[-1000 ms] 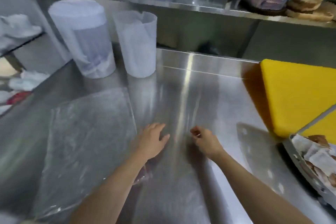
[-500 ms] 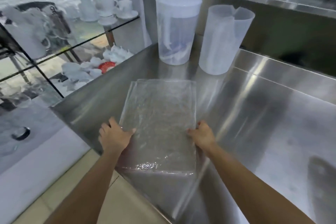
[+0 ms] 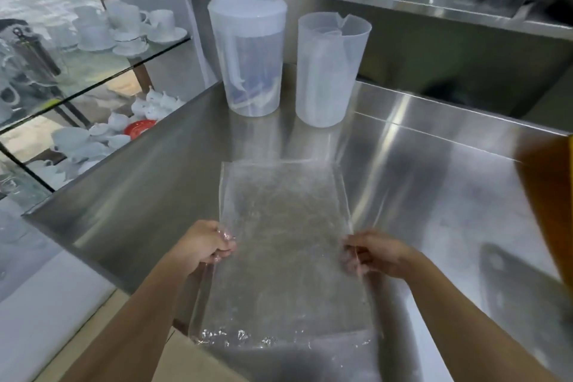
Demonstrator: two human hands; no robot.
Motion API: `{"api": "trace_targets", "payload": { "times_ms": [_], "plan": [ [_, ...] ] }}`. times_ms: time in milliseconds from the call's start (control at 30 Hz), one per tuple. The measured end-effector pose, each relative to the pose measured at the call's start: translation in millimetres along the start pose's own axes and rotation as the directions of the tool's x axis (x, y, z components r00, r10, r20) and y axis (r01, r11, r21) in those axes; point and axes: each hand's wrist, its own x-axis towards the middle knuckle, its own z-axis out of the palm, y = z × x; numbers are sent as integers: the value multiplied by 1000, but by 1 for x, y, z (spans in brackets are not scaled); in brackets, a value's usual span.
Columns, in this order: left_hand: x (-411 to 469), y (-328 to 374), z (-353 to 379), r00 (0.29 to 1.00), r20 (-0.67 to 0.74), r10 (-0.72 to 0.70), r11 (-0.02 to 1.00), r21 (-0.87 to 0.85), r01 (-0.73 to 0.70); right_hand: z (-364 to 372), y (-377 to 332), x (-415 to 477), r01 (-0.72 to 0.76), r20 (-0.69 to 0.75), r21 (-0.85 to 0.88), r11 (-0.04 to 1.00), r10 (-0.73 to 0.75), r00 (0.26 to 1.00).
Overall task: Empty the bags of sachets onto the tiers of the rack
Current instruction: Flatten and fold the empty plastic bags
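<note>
A clear, empty plastic bag (image 3: 283, 245) lies flat on the steel counter (image 3: 434, 183), its near end hanging over the counter's front edge. My left hand (image 3: 206, 246) pinches the bag's left edge. My right hand (image 3: 373, 253) pinches its right edge at about the same height. No sachets and no rack are in view.
Two translucent plastic jugs stand at the back of the counter: a lidded one (image 3: 248, 53) and an open one (image 3: 330, 68). Glass shelves with white cups and teapots (image 3: 124, 28) are at the left. A yellow board's blurred edge (image 3: 555, 201) is at the right. A steel shelf (image 3: 403, 3) runs overhead.
My hands went from resting flat beside the bag to gripping its two side edges. The bag has slid towards me and over the counter's edge. The view has swung left.
</note>
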Motion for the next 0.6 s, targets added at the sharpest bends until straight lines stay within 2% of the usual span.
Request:
{"api": "trace_targets", "payload": {
  "times_ms": [67, 133, 300, 600],
  "plan": [
    [-1, 4, 11, 988, 155, -19, 1000, 3, 19, -10, 7, -2, 40, -98, 131, 991, -27, 995],
    [0, 9, 24, 970, 241, -37, 999, 21, 33, -17, 12, -5, 81, -170, 148, 986, -56, 984],
    [7, 17, 46, 972, 235, 13, 993, -120, 16, -28, 23, -13, 115, -198, 207, 972, -74, 977],
    [9, 18, 64, 966, 258, 33, 997, -74, -14, -44, 39, -16, 97, -283, 160, 982, -48, 958]
  ]
}}
